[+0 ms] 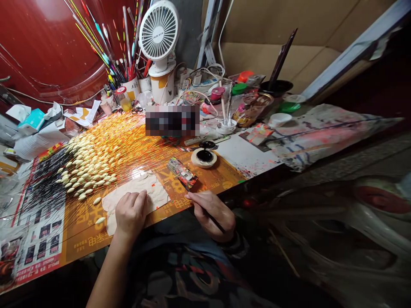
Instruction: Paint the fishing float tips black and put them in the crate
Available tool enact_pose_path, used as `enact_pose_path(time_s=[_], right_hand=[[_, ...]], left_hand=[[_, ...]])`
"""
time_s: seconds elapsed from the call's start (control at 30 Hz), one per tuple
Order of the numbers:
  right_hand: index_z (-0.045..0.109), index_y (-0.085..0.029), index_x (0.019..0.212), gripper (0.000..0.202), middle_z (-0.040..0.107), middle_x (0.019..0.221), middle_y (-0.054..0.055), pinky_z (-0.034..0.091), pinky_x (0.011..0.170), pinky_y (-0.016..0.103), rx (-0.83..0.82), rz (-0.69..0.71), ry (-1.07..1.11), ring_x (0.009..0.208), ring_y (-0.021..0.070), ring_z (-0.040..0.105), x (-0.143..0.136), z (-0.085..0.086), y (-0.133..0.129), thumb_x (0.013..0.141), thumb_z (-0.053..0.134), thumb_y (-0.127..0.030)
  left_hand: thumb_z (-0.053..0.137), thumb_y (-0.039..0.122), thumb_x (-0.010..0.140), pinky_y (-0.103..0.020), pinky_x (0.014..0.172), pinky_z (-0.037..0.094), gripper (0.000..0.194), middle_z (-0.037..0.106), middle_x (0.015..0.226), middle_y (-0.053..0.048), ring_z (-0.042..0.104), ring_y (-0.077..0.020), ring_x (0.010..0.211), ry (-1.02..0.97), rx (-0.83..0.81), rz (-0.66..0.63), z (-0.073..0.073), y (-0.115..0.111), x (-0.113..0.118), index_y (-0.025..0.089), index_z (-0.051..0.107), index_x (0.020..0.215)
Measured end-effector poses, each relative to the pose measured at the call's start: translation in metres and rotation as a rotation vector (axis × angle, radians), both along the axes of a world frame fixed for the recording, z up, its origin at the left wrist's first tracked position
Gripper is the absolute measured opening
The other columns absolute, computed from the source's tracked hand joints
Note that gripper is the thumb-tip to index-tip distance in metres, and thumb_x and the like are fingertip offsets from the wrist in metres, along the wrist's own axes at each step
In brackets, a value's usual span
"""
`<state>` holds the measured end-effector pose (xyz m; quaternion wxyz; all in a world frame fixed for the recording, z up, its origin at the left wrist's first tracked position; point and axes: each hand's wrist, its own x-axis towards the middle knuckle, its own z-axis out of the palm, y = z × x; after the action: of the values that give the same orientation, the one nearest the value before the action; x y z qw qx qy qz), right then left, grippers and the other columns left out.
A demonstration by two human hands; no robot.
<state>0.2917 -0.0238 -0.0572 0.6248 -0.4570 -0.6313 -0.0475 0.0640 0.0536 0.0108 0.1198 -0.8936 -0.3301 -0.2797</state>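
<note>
My left hand [131, 214] rests at the front edge of a crumpled pale cloth [111, 203], its fingers curled together; what they pinch, if anything, is too small to make out. A cream float [100, 220] lies just left of that hand, by the cloth's edge. My right hand [213, 214] is closed around a dark thin brush [215, 223], whose handle runs back across the palm. Beyond the right fingertips sits a paint-spattered block [182, 173]. A round dish of black paint [204, 157] stands behind the block.
Many cream floats [86, 171] with thin orange and black stems cover the table's left side. Farther back are a white fan [159, 32], a jar of brushes [227, 126], paint pots and a black bowl [276, 87]. A stained cloth [308, 137] lies at the right.
</note>
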Motion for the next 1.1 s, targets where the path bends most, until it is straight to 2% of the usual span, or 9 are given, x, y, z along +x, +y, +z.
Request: enact_pose_path(time_s=[0.63, 0.93, 1.1], right_hand=[[0.056, -0.026, 0.137, 0.054, 0.072, 0.112, 0.008, 0.056, 0.080, 0.039, -0.039, 0.021, -0.047, 0.095, 0.0226, 0.069, -0.003, -0.001, -0.001, 0.088, 0.057, -0.003], [0.059, -0.026, 0.133, 0.049, 0.073, 0.103, 0.007, 0.057, 0.074, 0.036, -0.014, 0.036, -0.001, 0.087, 0.0207, 0.069, -0.010, 0.006, -0.002, 0.089, 0.057, -0.005], [0.059, -0.025, 0.133, 0.049, 0.073, 0.104, 0.008, 0.057, 0.075, 0.035, -0.013, 0.056, -0.006, 0.089, 0.0206, 0.069, -0.015, 0.006, -0.003, 0.088, 0.058, -0.005]], left_hand=[[0.059, 0.015, 0.092, -0.030, 0.066, 0.046, 0.018, 0.068, 0.079, -0.003, 0.059, -0.0167, 0.072, -0.026, 0.022, -0.003, 0.001, -0.001, 0.003, 0.017, 0.057, 0.110], [0.056, 0.017, 0.094, -0.030, 0.068, 0.046, 0.018, 0.067, 0.080, -0.004, 0.061, -0.0164, 0.073, -0.013, 0.000, 0.006, -0.002, -0.001, 0.000, 0.019, 0.057, 0.112], [0.054, 0.018, 0.094, -0.030, 0.066, 0.045, 0.016, 0.066, 0.076, -0.003, 0.061, -0.0157, 0.070, -0.009, 0.001, 0.024, 0.000, -0.002, 0.002, 0.020, 0.059, 0.109]])
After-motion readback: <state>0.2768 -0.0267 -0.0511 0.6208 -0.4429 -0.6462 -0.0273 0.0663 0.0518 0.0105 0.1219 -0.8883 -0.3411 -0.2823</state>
